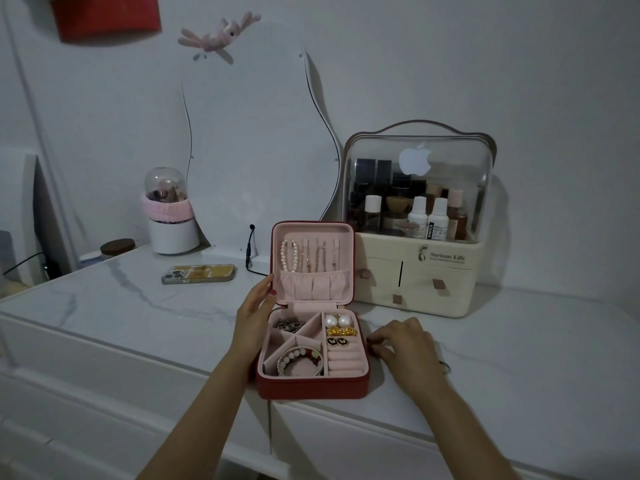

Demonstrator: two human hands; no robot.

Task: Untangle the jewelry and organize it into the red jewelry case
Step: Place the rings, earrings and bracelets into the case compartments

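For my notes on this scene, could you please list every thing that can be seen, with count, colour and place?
jewelry case: 1, red with pink lining, open at the desk's front edge
pearl strand: 1, white, hanging in the lid
thin chains: several, hanging in the lid
pearl earrings: 2, white, back right section
gold pieces: a few, below the pearls
bead bracelet: 1, white and red, front left section
phone: 1, yellowish case, left of the case
cosmetics organizer: 1, cream, clear lid, behind right
mirror: 1, wavy, against the wall
desk: 1, white marble
left hand: 1, touching the lid's left edge
right hand: 1, fingers curled at the case's right side
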